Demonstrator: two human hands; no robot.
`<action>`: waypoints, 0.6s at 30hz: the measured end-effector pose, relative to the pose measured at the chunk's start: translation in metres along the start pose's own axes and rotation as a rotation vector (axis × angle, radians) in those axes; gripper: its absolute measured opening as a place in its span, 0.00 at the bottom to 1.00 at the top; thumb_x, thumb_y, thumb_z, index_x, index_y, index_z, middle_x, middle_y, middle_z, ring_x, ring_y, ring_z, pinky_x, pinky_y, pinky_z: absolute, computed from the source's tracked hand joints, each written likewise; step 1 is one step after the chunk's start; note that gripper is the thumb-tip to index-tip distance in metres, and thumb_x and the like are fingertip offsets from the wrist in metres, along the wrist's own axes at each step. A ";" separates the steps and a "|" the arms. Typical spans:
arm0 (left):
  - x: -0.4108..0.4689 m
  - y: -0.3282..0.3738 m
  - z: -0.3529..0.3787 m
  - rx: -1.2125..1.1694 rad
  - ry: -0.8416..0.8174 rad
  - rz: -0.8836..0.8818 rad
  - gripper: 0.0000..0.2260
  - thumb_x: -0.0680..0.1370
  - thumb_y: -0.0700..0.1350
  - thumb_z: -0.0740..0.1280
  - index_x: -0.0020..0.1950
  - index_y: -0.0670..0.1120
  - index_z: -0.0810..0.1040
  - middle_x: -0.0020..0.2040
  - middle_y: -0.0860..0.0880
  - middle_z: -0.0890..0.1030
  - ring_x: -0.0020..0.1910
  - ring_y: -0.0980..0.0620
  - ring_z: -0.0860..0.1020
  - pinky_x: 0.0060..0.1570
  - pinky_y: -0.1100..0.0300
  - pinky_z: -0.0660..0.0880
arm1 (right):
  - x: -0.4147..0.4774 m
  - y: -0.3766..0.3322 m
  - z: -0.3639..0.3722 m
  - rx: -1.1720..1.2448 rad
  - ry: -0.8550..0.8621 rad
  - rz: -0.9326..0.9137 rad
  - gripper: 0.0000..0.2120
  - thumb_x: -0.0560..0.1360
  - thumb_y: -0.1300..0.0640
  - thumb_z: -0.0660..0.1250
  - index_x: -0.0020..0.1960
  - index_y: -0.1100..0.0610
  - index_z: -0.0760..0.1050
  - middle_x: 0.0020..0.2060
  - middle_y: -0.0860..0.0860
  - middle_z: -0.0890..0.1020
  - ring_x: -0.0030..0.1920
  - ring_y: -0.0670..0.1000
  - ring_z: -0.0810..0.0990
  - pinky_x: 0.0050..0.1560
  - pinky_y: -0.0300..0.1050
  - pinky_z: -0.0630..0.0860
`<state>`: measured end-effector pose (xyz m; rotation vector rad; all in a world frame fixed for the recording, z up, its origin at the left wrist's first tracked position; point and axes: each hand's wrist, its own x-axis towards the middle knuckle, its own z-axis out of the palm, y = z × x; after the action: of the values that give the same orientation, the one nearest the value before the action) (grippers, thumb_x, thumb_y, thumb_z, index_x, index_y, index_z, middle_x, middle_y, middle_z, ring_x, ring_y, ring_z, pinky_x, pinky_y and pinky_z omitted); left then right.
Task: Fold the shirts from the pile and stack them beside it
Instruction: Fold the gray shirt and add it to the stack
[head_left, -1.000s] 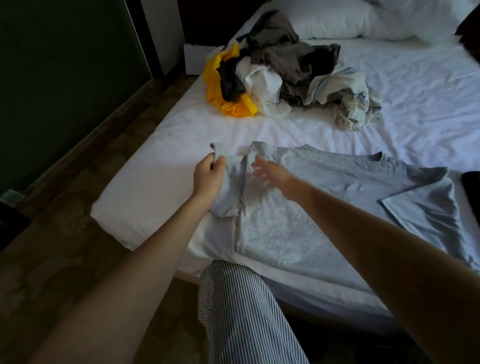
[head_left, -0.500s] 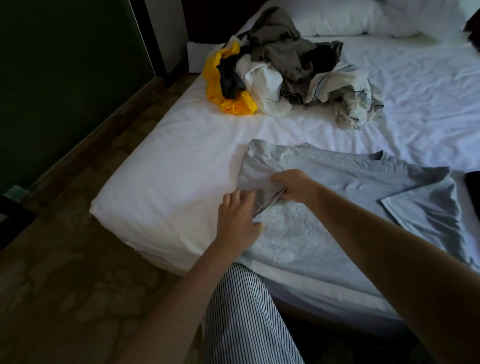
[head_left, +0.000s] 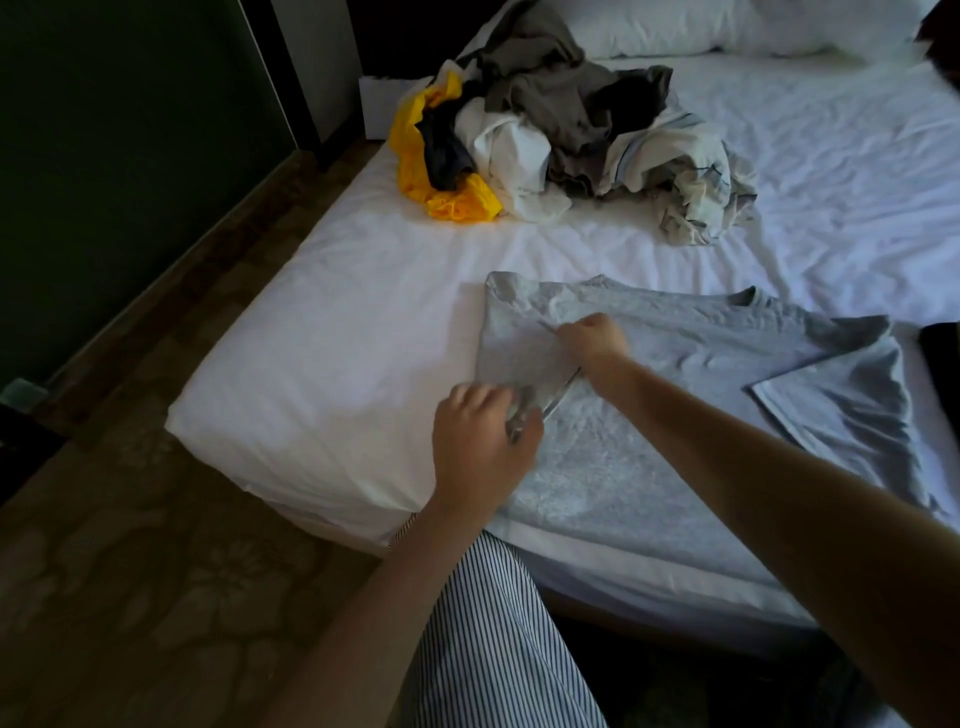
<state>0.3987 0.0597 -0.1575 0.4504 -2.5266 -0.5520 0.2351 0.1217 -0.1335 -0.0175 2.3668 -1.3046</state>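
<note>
Folding inward, the left sleeve of the light grey cotton T-shirt (head_left: 675, 374), spread centre-right in the frame on the white-sheeted bed (head_left: 337, 322), now lies over its body; a second ago it stuck out leftward. The left hand (head_left: 483, 447) grips the fold's lower end and the right hand (head_left: 595, 338) pinches its upper end. One side is done, I judge. The crumpled multicoloured clothes pile (head_left: 561, 130) waits at top centre.

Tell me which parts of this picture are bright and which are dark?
Head view: the bed and clothes pile are brightly lit; the floor and wall beside it lie in shadow; the left hand gripping the grey shirt looks slightly blurred.
</note>
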 end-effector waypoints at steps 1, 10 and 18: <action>0.005 0.003 -0.003 -0.043 0.065 -0.030 0.13 0.75 0.50 0.60 0.42 0.44 0.81 0.39 0.48 0.82 0.41 0.48 0.77 0.41 0.58 0.72 | -0.004 -0.001 0.003 -0.174 0.081 -0.159 0.10 0.76 0.57 0.62 0.55 0.60 0.74 0.51 0.56 0.77 0.51 0.56 0.76 0.46 0.44 0.74; 0.008 -0.030 0.044 0.229 -0.230 -0.070 0.23 0.78 0.51 0.53 0.66 0.41 0.76 0.64 0.44 0.78 0.62 0.43 0.76 0.59 0.46 0.73 | -0.010 0.047 0.030 -0.964 -0.202 -0.713 0.23 0.83 0.48 0.43 0.77 0.47 0.47 0.77 0.46 0.49 0.76 0.48 0.44 0.74 0.47 0.40; 0.013 -0.037 0.046 0.134 -0.247 -0.076 0.25 0.78 0.54 0.52 0.71 0.45 0.70 0.73 0.47 0.68 0.72 0.45 0.66 0.70 0.50 0.60 | -0.016 0.052 0.027 -0.897 -0.123 -0.703 0.23 0.83 0.48 0.44 0.77 0.48 0.49 0.77 0.46 0.50 0.76 0.47 0.45 0.73 0.43 0.38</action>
<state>0.3711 0.0364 -0.2055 0.5595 -2.8045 -0.4948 0.2699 0.1328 -0.1820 -1.2294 2.7126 -0.3161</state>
